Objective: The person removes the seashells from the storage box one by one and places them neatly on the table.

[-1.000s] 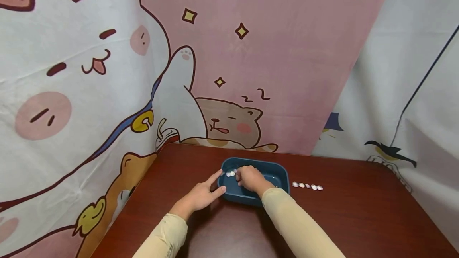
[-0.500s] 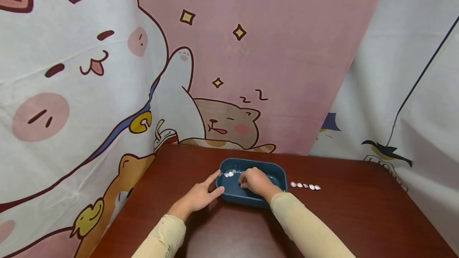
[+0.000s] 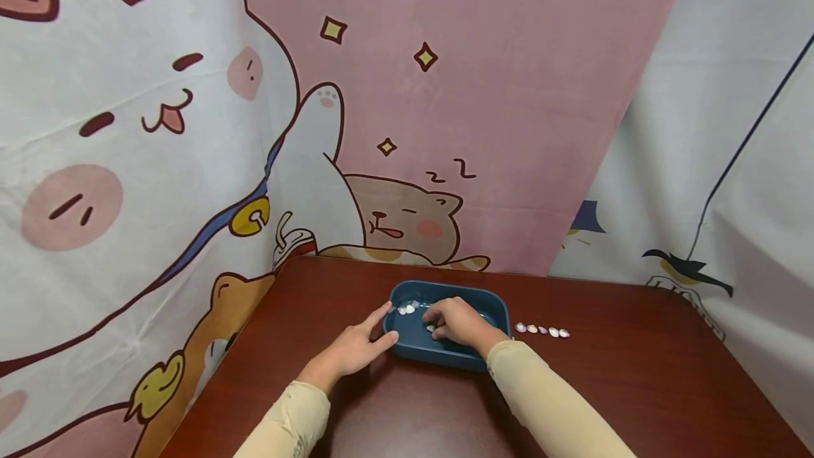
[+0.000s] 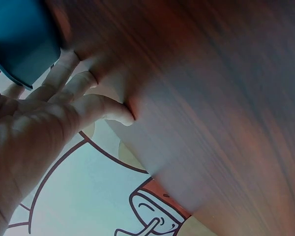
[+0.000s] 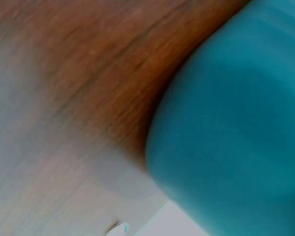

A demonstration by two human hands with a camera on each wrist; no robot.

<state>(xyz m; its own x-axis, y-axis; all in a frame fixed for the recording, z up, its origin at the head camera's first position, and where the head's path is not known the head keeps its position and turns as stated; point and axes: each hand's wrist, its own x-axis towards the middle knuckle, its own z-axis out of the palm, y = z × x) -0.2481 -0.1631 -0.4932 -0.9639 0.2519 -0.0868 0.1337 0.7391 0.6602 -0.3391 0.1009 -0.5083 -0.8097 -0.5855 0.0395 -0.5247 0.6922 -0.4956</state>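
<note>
A dark blue rectangular bin [image 3: 439, 357] sits on the table. My left hand [image 3: 351, 350] rests at its left end, thumb and index finger spread at the rim; the left wrist view shows the other fingers [image 4: 74, 84] stretched beside the bin. Over the bin's inside, my right hand [image 3: 461, 321] reaches down with curled fingers and pinches a small pale seashell [image 3: 430, 329] close above the floor. A little cluster of white shells [image 3: 407, 309] lies in the bin's left part. The right wrist view shows the bin's outer wall [image 5: 226, 137] but not the hand.
Several small white and purplish shells [image 3: 543, 330] lie in a row on the reddish-brown table [image 3: 610, 387], right of the bin. A cartoon-printed cloth [image 3: 496, 90] hangs behind the table and along its left side.
My right hand has drawn back slightly to the right, away from the shell cluster, and a shell now shows under its fingertips. My left hand stays at the bin's rim.
</note>
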